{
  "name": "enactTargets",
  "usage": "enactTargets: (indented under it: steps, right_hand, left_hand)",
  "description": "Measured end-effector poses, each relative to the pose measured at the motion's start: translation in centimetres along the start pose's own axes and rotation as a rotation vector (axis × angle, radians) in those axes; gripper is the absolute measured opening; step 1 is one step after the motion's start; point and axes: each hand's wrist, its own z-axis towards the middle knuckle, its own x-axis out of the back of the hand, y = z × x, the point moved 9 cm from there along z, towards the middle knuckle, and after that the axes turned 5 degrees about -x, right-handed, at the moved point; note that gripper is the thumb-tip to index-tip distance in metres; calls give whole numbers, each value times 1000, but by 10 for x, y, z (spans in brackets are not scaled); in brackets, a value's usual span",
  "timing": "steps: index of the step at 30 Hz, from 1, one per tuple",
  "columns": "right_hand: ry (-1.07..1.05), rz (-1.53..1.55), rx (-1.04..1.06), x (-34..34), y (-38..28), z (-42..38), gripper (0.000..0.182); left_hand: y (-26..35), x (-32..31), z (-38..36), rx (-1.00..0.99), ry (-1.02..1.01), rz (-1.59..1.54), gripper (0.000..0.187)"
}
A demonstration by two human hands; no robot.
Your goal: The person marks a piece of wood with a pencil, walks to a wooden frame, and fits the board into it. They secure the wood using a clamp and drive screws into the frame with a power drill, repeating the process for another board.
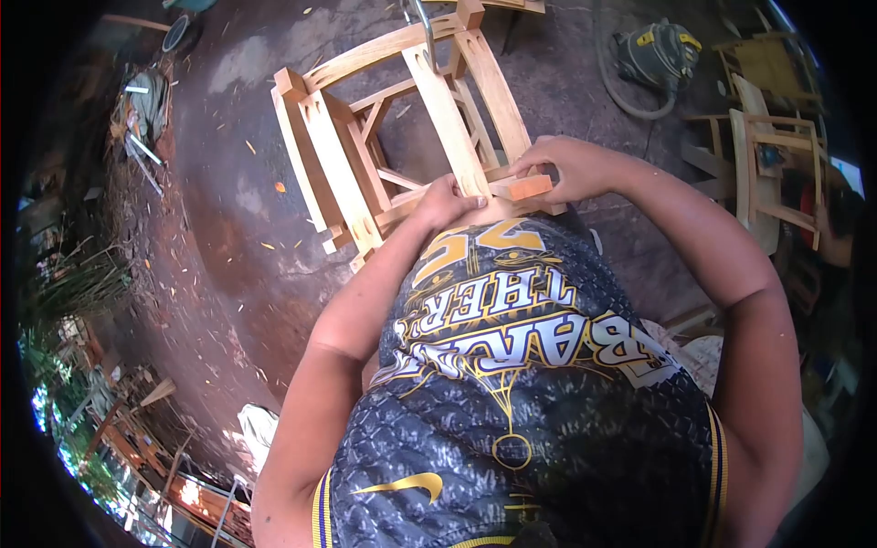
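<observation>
A pale wooden chair frame [345, 164] stands in front of my body, with slats running towards me. My left hand [446, 203] is closed round the near rail, its thumb pressed at the near end of the middle slat [448, 123]. My right hand [568, 168] curls round a short wooden block [523, 188] at the near right corner of the frame. The block lies just right of the slat's end. Some of the right fingertips are hidden behind the wood. A metal clamp [427, 35] sits at the far end of the middle slat.
A black and yellow shop vacuum [660, 50] with a grey hose stands at the far right. More wooden chair frames [786, 173] are along the right side. Wood scraps and leaves lie on the dark floor [228, 183]. A bucket [181, 35] is at the far left.
</observation>
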Motion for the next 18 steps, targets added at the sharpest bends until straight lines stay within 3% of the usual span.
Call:
enactTargets:
  steps: [1, 5, 8, 11, 14, 16, 18]
  right_hand:
    - [52, -19, 166, 0, 1, 1, 43]
    - [-13, -30, 320, -24, 12, 29, 43]
    - [-243, 135, 236, -56, 26, 49, 40]
    - [-398, -104, 149, -76, 31, 49, 28]
    - [-332, -273, 182, -81, 39, 49, 30]
    - [-118, -199, 324, -80, 46, 51, 42]
    - [-162, -215, 293, -81, 38, 47, 44]
  left_hand:
    - [-1, 1, 0, 8, 8, 33, 43]
    - [-18, 6, 8, -7, 31, 26, 44]
    - [-17, 6, 6, -37, 32, 4, 41]
    - [-13, 5, 3, -99, 42, -17, 39]
    - [-8, 9, -3, -73, 78, 7, 35]
    - [-16, 10, 0, -69, 89, 12, 34]
    - [-18, 11, 1, -47, 81, 42, 31]
